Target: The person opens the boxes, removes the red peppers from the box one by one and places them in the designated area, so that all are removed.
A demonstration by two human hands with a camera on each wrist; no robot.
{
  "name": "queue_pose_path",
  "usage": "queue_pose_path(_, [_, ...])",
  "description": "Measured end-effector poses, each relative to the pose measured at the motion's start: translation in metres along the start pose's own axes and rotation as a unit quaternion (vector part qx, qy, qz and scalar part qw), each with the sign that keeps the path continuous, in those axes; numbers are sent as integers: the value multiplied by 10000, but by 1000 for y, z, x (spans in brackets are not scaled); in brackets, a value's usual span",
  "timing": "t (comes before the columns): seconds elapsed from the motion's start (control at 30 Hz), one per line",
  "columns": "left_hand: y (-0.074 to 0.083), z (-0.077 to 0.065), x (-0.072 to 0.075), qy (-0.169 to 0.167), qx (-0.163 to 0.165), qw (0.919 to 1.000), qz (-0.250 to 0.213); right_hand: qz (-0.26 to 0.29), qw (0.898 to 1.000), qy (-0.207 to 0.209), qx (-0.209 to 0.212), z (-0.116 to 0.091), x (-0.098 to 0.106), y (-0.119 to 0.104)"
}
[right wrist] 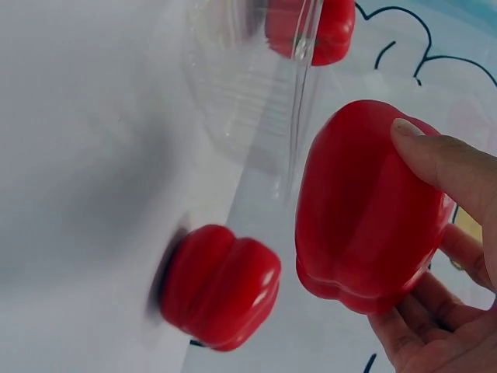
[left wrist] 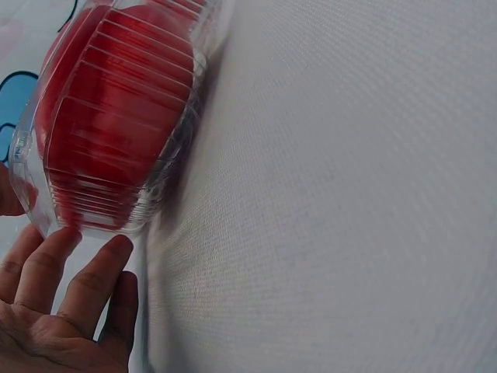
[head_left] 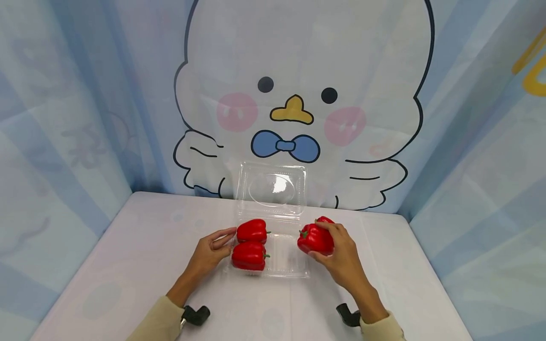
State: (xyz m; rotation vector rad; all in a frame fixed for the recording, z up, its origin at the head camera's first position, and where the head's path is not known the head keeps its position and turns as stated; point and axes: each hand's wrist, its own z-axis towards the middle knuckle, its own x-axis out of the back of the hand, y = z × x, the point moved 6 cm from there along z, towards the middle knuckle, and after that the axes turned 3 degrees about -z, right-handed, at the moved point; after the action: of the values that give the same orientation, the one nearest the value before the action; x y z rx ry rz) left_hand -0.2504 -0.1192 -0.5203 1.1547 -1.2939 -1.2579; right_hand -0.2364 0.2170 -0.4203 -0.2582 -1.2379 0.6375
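My left hand (head_left: 210,249) touches the left end of the clear box (head_left: 290,255), fingers loosely extended. Two peppers (head_left: 248,256) lie side by side in its left half. My right hand (head_left: 342,253) grips a third pepper (head_left: 313,238), raised off the table (head_left: 141,265) by the box's right edge; a fourth pepper (right wrist: 221,287) sits on the table just beyond.

No text readable; no labels, numbers legible

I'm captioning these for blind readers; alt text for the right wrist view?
Fingers of the right hand hold a glossy red bell pepper; a second red pepper rests on the white tabletop, and a third red pepper shows partly through a clear plastic container.
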Motion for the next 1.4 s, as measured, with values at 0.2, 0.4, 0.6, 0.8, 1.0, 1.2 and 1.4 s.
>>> queue_pose_path(0.2, [1, 0, 0, 40, -4, 10000, 67, -179, 9998, 81, -104, -9, 7, 14])
queue_pose_path(0.4, [1, 0, 0, -6, -22, 10000, 46, -345, 9991, 64, -242, -17, 9, 26])
queue_pose_path(0.6, [-1, 1, 0, 22, -8, 10000, 77, -320, 9986, -41, -411, -26, 5, 41])
queue_pose_path(0.8, [-5, 2, 1, 40, 24, 9999, 123, -339, 9973, -216, -612, -31, -6, 60])
queue_pose_path(1.0, [-6, 3, 1, 37, -5, 9999, 115, -311, 9966, -315, -696, -33, -12, 65])
queue_pose_path(1.2, [-4, 1, 0, 86, -43, 9998, 198, -335, 9959, -347, -759, -35, -21, 77])
queue_pose_path(1.4, [-3, 1, 0, 86, -2, 9998, 188, -302, 9956, -354, -814, -35, -24, 82])
